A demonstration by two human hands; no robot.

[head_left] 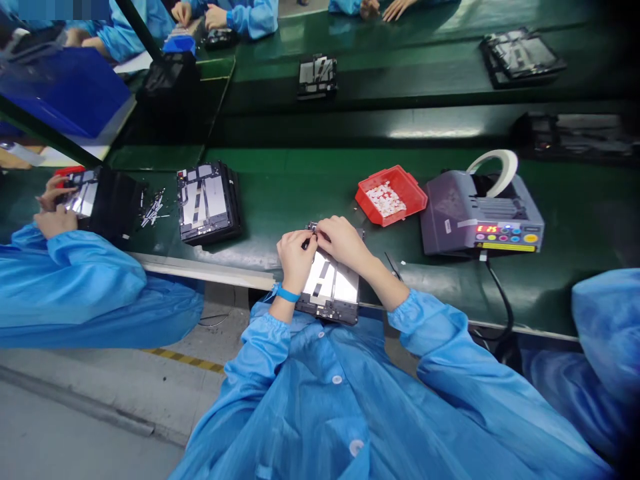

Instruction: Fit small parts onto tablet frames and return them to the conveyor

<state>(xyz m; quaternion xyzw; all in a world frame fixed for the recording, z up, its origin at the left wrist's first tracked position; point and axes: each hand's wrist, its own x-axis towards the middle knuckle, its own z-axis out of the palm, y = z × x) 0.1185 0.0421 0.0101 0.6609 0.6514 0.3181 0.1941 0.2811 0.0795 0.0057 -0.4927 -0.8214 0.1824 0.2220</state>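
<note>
An opened tablet-like device [345,283] lies at the near edge of the green bench [280,193], its long axis running away from the wearer, while the left hand [296,257] and right hand [344,241] meet, fingers curled, over its far end, though what they pinch, if anything, I cannot tell.

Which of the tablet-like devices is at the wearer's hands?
The nearest device, its far end under the left hand and right hand; the others, including the stack to its left, lie apart.
</note>
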